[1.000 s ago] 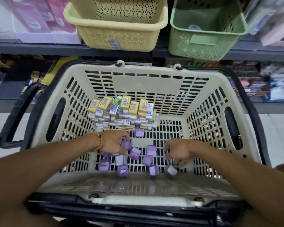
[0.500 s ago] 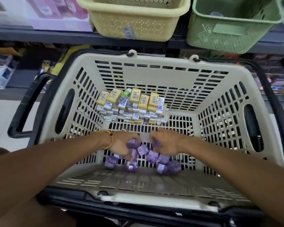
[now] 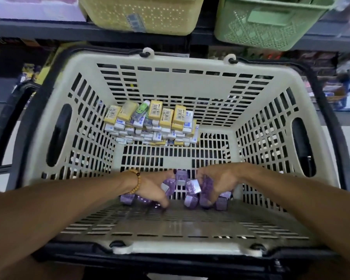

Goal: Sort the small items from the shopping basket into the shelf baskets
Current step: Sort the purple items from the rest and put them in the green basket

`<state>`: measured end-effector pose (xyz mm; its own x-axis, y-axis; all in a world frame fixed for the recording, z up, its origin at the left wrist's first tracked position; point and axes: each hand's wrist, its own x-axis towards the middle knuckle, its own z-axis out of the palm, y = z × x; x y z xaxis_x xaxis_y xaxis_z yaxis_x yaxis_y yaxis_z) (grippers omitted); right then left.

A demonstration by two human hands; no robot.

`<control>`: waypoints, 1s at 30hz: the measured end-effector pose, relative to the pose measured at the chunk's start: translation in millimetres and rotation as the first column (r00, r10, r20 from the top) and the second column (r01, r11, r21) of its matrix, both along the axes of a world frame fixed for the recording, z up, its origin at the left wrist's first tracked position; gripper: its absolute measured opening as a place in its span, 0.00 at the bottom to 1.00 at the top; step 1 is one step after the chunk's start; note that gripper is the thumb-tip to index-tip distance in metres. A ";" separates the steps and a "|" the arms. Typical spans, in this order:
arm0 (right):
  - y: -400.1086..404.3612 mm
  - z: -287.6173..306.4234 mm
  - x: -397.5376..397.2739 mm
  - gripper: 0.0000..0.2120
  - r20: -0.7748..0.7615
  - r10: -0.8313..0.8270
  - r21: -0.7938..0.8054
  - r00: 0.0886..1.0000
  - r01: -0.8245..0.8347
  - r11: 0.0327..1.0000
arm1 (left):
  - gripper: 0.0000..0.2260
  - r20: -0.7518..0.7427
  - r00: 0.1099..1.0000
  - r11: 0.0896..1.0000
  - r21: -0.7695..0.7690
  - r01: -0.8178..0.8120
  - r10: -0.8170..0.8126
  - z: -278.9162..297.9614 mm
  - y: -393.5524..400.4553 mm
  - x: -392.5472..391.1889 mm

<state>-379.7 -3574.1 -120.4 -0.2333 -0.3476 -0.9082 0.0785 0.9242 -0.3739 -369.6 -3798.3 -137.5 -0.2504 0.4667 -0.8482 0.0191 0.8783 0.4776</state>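
Both arms reach down into a cream slotted shopping basket (image 3: 182,63) with black handles, and the two hands meet over a cluster of small purple packets (image 3: 191,201) lying on the basket floor against its near wall. The left hand (image 3: 153,188), with a string of tan beads (image 3: 136,183) round its wrist, has its fingers curled down over several of those packets, with more of them showing just below its wrist. The right hand (image 3: 216,181) is likewise curled over packets, one purple packet with a pale face (image 3: 193,186) sticking up between the two hands, so both hands are grasping packets rather than lying loose. How many each one actually holds I cannot tell, since the fingers cover most of the heap and the picture is a little blurred there. At the far end of the basket floor, well apart from the hands, sits a stack of little boxes (image 3: 150,128), yellow ones with barcodes on top and white-and-blue ones below, with one green-topped item (image 3: 141,112) among them. Beyond the basket, on a dark shelf, stand a yellow perforated basket (image 3: 141,19) on the left and a green perforated basket (image 3: 271,25) on the right, side by side.
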 end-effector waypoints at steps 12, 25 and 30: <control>51.5 21.7 -15.5 0.23 0.040 -0.218 -0.097 0.975 0.221 0.970 | 0.39 -0.087 0.996 0.998 0.060 -0.032 0.037 15.2 62.2 -23.2; 106.6 84.1 -30.6 0.11 -0.052 -0.677 -0.433 0.734 0.594 0.678 | 0.22 0.180 0.786 0.674 0.425 -0.605 0.592 87.8 86.5 -60.1; 97.3 126.5 -43.5 0.21 -0.145 -0.788 -0.611 0.599 0.572 0.548 | 0.24 0.099 0.682 0.524 0.563 -0.639 0.725 116.4 93.8 -65.8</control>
